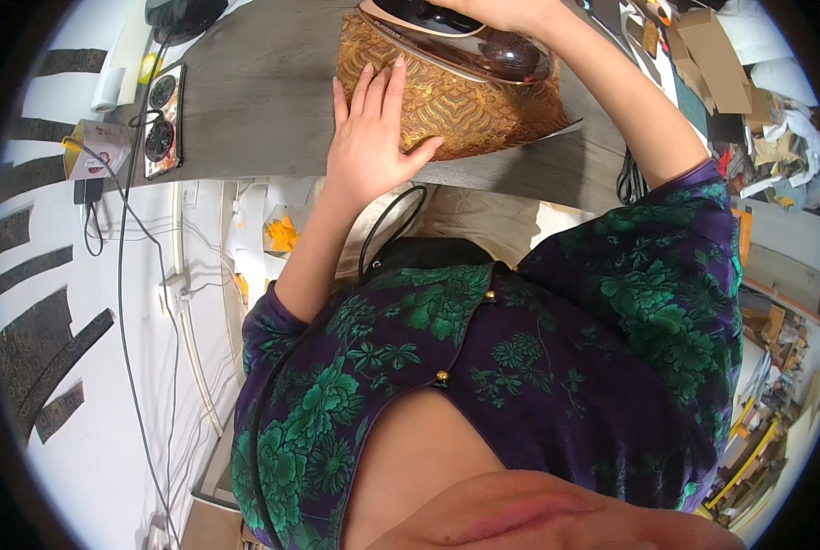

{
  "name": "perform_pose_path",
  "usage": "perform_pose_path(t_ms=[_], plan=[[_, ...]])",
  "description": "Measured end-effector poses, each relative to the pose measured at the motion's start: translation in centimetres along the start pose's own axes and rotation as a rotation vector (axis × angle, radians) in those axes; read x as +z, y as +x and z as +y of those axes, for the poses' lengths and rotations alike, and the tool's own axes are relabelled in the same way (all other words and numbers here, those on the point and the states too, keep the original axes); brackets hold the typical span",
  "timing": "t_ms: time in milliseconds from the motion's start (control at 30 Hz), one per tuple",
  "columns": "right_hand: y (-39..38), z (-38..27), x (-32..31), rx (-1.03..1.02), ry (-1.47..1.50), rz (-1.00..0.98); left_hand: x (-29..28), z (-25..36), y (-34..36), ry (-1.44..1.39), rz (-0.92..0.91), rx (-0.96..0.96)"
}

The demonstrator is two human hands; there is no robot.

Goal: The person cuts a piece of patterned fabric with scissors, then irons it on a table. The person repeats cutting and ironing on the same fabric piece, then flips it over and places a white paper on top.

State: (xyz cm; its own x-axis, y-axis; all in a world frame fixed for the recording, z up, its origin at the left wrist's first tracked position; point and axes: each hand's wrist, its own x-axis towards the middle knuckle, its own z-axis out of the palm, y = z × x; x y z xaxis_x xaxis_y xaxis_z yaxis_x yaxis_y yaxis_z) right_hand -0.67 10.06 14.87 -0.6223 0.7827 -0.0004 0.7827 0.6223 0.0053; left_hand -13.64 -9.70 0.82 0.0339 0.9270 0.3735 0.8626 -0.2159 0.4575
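Observation:
A piece of gold and brown brocade fabric [483,119] with a wavy raised pattern lies on the dark grey table [245,101]. My left hand [371,137] rests flat on its left part, fingers spread and thumb out to the right. On the fabric's far part sits a clothes iron [511,60] with a dark, see-through body. My right hand [506,13] is closed round the iron's handle at the top edge of the picture, where the view cuts off part of the fingers. A thin pale edge shows under the fabric's right corner.
At the table's left end lies a panel with two round black fans [160,139], with black cords [127,275] hanging past it. A white roll [109,90] leans nearby. To the right stand an opened cardboard box [711,60] and heaped scraps [777,151]. Black cable loops hang at the table's near edge.

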Motion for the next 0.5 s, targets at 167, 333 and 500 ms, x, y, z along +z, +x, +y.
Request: perform_pose_path(t_ms=[167,333,500], plan=[[0.8,-0.9,-0.4,-0.021,-0.004,0.05,-0.1,0.4,0.3,-0.054,0.041,0.032],[2.1,-1.2,0.6,-0.073,0.011,0.11,-0.4,-0.1,-0.3,-0.084,0.063,0.063],[3.0,-1.3,0.2,-0.137,0.005,0.037,0.0,0.9,-2.0,-0.118,0.091,0.18]])
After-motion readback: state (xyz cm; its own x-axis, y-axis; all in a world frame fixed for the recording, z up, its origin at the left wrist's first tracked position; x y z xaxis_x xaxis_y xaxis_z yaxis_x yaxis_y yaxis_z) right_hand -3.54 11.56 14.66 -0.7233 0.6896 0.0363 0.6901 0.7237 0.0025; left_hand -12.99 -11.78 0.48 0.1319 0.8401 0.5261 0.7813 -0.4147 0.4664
